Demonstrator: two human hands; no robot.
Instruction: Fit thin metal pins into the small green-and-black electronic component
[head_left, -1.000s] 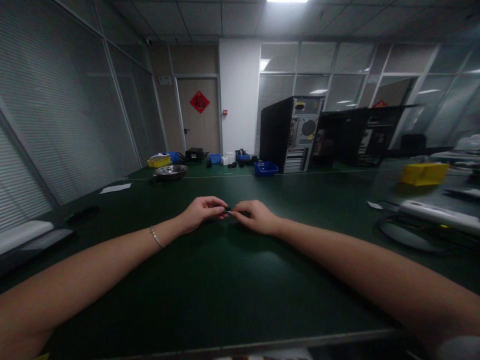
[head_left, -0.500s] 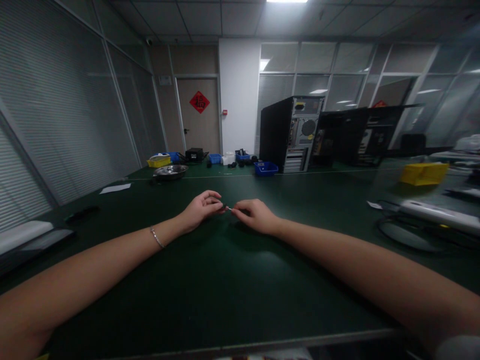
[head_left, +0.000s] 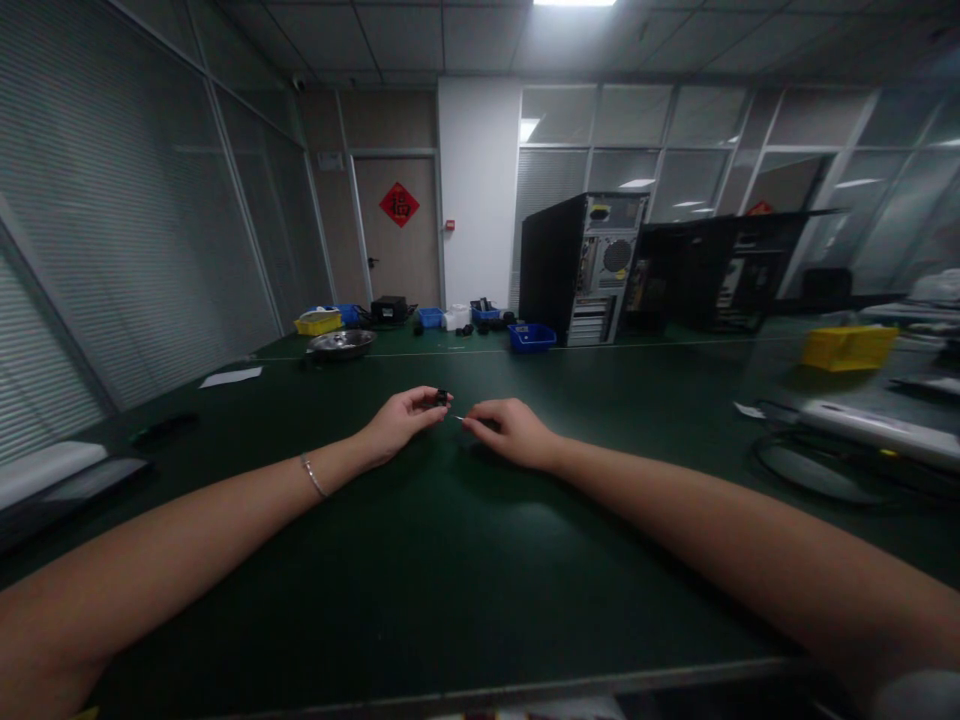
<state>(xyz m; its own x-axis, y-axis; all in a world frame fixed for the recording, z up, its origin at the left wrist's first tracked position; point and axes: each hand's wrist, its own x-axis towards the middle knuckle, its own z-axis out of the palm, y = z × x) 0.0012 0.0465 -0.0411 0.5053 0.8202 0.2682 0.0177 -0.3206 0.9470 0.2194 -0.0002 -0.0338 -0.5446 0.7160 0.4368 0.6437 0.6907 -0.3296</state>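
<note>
Above the middle of the green table [head_left: 450, 580], my left hand [head_left: 401, 424] pinches a small black part [head_left: 442, 398] between thumb and fingers. Facing it from the right, my right hand [head_left: 514, 432] is closed on a thin metal piece [head_left: 458, 417], whose tip points left towards the black part. A small gap shows between the metal tip and the black part. The rest of the metal piece is hidden in my right fingers.
Beyond my hands are a blue bin [head_left: 532, 338], a round metal dish [head_left: 341, 345], a yellow bin [head_left: 319, 323] and a black computer tower [head_left: 585, 268]. A paper [head_left: 231, 377] lies left. Cables and another yellow bin [head_left: 849, 348] are at right.
The black part now shows more fully above my left fingertips, which have shifted slightly. My right hand has hardly moved, its metal tip now apart from the part.
</note>
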